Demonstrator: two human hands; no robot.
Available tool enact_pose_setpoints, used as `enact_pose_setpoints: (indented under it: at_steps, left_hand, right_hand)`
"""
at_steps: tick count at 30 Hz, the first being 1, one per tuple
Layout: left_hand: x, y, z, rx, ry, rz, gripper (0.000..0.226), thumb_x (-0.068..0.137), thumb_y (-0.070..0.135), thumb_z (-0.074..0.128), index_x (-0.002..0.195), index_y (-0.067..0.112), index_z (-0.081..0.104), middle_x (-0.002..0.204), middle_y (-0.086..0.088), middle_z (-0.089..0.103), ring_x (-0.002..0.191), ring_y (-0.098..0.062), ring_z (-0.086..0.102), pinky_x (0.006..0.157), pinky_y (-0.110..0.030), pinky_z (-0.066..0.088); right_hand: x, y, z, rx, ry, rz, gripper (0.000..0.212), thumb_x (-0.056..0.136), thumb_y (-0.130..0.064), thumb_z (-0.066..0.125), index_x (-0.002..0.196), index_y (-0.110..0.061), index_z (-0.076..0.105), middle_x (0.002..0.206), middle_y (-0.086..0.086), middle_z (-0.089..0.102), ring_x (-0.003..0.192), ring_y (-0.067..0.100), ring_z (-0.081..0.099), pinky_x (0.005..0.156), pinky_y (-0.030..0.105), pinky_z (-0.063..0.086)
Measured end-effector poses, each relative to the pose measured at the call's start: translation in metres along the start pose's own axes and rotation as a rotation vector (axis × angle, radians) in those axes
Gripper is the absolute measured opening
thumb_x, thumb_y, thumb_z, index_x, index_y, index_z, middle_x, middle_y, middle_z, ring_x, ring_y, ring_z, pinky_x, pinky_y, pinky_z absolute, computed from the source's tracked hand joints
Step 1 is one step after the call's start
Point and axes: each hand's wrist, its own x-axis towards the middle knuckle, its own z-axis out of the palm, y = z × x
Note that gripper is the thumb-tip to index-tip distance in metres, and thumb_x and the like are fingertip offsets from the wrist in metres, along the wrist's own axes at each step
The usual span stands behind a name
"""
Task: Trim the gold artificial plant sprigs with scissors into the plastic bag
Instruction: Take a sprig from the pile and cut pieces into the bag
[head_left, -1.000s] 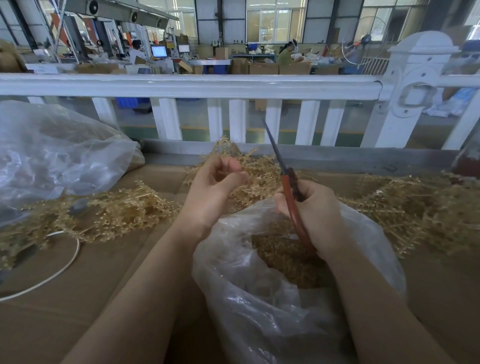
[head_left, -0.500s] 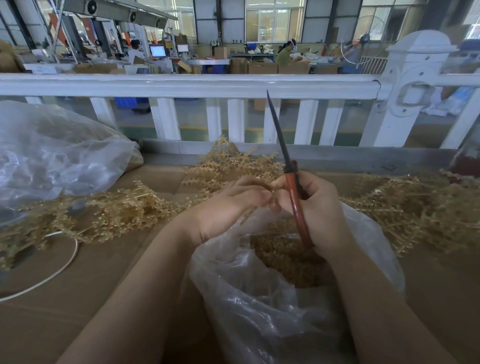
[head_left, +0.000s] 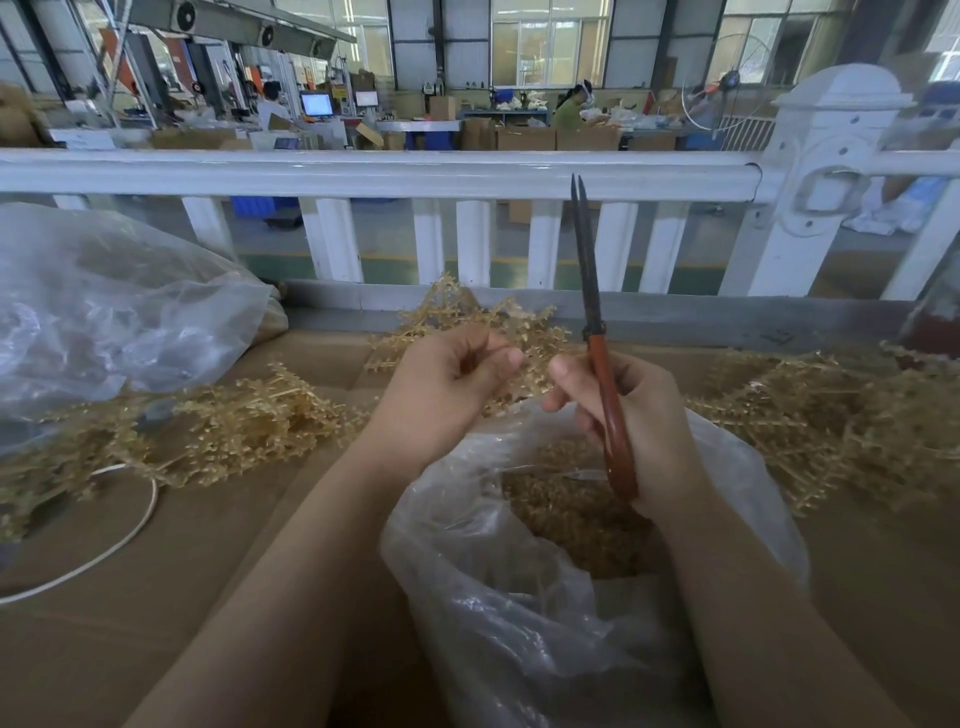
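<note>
- Gold sprigs (head_left: 514, 332) lie in a heap at 12 o'clock from the bag (head_left: 519, 597), just past its mouth; more trail off at 9 o'clock (head_left: 218, 431) and 3 o'clock (head_left: 831, 415) over the cardboard top (head_left: 156, 597). Cut bits already fill the bag's bottom.
- The left hand (head_left: 447, 384) has its fingers curled with the tips pinched together at the heap's near edge; whether a sprig is actually between them cannot be told. If the pinch is loose, the piece would likely spring away at the cut and land on the cardboard, not in the bag.
- The right hand (head_left: 634, 415) grips the red handles of the scissors (head_left: 589, 291), blades upright and nearly together, pointing to 12 o'clock. The two hands sit close, so a snip risks nicking the left fingertips.
- The cut point looks to sit at the bag's far rim; trimmings could fall outside unless the hands come back over the mouth.
- The thin bag is slack, and the right forearm lies across it. Pressure there might fold the mouth shut or tip the contents.
- A second bag (head_left: 104, 322) at 10 o'clock and a white cord (head_left: 130, 525) at 8 o'clock lie among the left sprigs; dragging a sprig could snag the cord.
</note>
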Motion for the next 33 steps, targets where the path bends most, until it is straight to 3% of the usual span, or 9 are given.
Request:
enact_pose_setpoints:
  at_steps: [5,8,12,16,20,24,28,33]
  left_hand:
    - [-0.002,-0.003,0.01,-0.052,0.069,-0.092,0.026,0.098,0.024,0.062,0.08,0.006,0.069,0.062,0.0,0.065,0.057,-0.007,0.056,0.057,-0.017,0.045]
    - [-0.001,-0.006,0.012,-0.226,0.02,-0.215,0.024,0.096,0.025,0.064,0.08,0.008,0.07,0.063,0.006,0.066,0.056,-0.004,0.058,0.054,-0.014,0.043]
    - [-0.002,-0.007,0.009,-0.345,-0.096,-0.265,0.008,0.086,0.023,0.074,0.08,0.017,0.076,0.066,0.006,0.069,0.055,-0.003,0.057,0.052,-0.012,0.041]
    - [-0.002,-0.008,0.007,-0.415,-0.143,-0.348,0.016,0.072,0.032,0.078,0.081,0.019,0.079,0.073,0.005,0.073,0.056,-0.001,0.056,0.051,-0.013,0.039]
    - [-0.002,-0.01,0.007,-0.452,-0.162,-0.37,0.021,0.07,0.032,0.079,0.084,0.016,0.08,0.077,0.001,0.072,0.057,-0.003,0.049,0.051,-0.013,0.038]
    - [-0.002,-0.011,0.008,-0.421,-0.144,-0.36,0.034,0.07,0.036,0.077,0.088,0.008,0.077,0.07,0.006,0.068,0.053,0.0,0.046,0.05,-0.009,0.038]
    - [-0.002,-0.011,0.006,-0.305,-0.169,-0.346,0.025,0.069,0.046,0.078,0.066,0.021,0.073,0.053,0.012,0.056,0.047,-0.001,0.041,0.047,-0.01,0.036]
    - [-0.002,-0.012,0.01,-0.347,-0.14,-0.356,0.028,0.064,0.042,0.08,0.073,0.016,0.077,0.057,0.009,0.062,0.046,0.002,0.046,0.047,-0.007,0.037]
  right_hand:
    - [0.002,0.0,0.002,-0.083,-0.018,0.093,0.024,0.072,-0.038,0.081,0.084,-0.018,0.076,0.077,-0.002,0.077,0.06,0.0,0.066,0.062,0.014,0.048]
    - [0.004,0.004,0.0,-0.104,0.04,0.109,0.01,0.081,-0.02,0.083,0.088,-0.016,0.076,0.08,0.001,0.077,0.076,0.013,0.073,0.077,0.029,0.056]
    - [0.004,0.003,0.0,-0.108,0.06,0.101,0.011,0.08,-0.02,0.085,0.087,-0.018,0.076,0.081,0.003,0.076,0.08,0.019,0.073,0.081,0.035,0.059]
    - [0.003,0.001,0.003,-0.097,0.047,0.074,0.017,0.072,-0.031,0.085,0.082,-0.022,0.075,0.079,-0.003,0.077,0.076,0.011,0.073,0.076,0.029,0.056]
    - [0.003,0.003,0.003,-0.105,0.073,0.061,0.011,0.079,-0.019,0.084,0.084,-0.021,0.075,0.077,-0.003,0.075,0.074,0.008,0.071,0.072,0.023,0.055]
    - [0.004,0.004,0.005,-0.118,0.129,0.05,0.013,0.079,-0.018,0.085,0.087,-0.02,0.075,0.08,-0.001,0.075,0.076,0.01,0.071,0.073,0.02,0.057]
    - [0.006,0.005,0.007,-0.157,0.172,0.009,0.014,0.08,-0.018,0.085,0.084,-0.024,0.073,0.079,0.001,0.073,0.072,0.007,0.068,0.068,0.013,0.053]
    - [0.006,0.006,0.006,-0.185,0.171,-0.02,0.017,0.08,-0.017,0.085,0.082,-0.029,0.072,0.077,-0.002,0.072,0.069,0.003,0.065,0.067,0.013,0.051]
